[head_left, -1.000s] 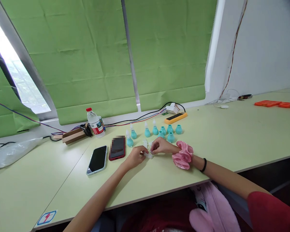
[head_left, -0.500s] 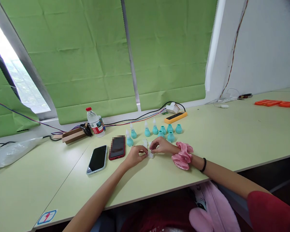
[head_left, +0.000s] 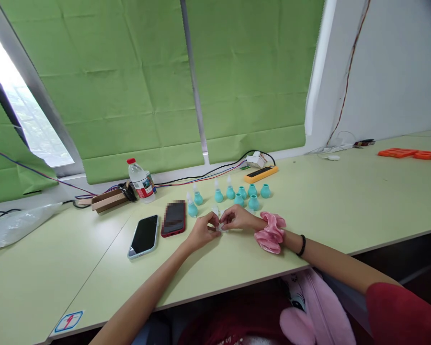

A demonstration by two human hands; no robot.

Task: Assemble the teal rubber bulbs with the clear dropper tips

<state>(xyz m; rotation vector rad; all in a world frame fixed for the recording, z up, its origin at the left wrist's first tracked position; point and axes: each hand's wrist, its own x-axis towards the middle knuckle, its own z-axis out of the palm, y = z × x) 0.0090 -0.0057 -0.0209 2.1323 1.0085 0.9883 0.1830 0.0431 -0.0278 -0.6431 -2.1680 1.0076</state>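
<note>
The pale worktop (head_left: 326, 206) runs from the window side, its far edge, to the near edge where the person sits, with a seam across its left part. Over its middle, nearer the near edge than the far one, work the person's left hand (head_left: 203, 230) and right hand (head_left: 239, 218), the right arm wearing a pink scrunchie (head_left: 270, 233). Both hands are narrow, thumbs and fingers bent inward. The red-capped bottle (head_left: 141, 181) stands by the far edge, left of centre. A pale-edged phone (head_left: 144, 235) and a red-cased phone (head_left: 174, 219) lie between the seam and the left hand. Beyond the hands, toward the far edge, stand nine teal bulbs (head_left: 253, 202): four carry clear tips, five show bare mouths. Smallest is the clear plastic piece (head_left: 222, 229) between the two sets of fingertips, low over the worktop. The right fingertips appear pinched on it; the left ones are at its other side, and whether they grip cannot be told. Another clear part (head_left: 215, 210) sits just beyond the left fingers. Half a second ago more of the piece showed below the right fingers; now the fingertips have drawn closer together and cover much of it, while bulbs and phones keep their places
</note>
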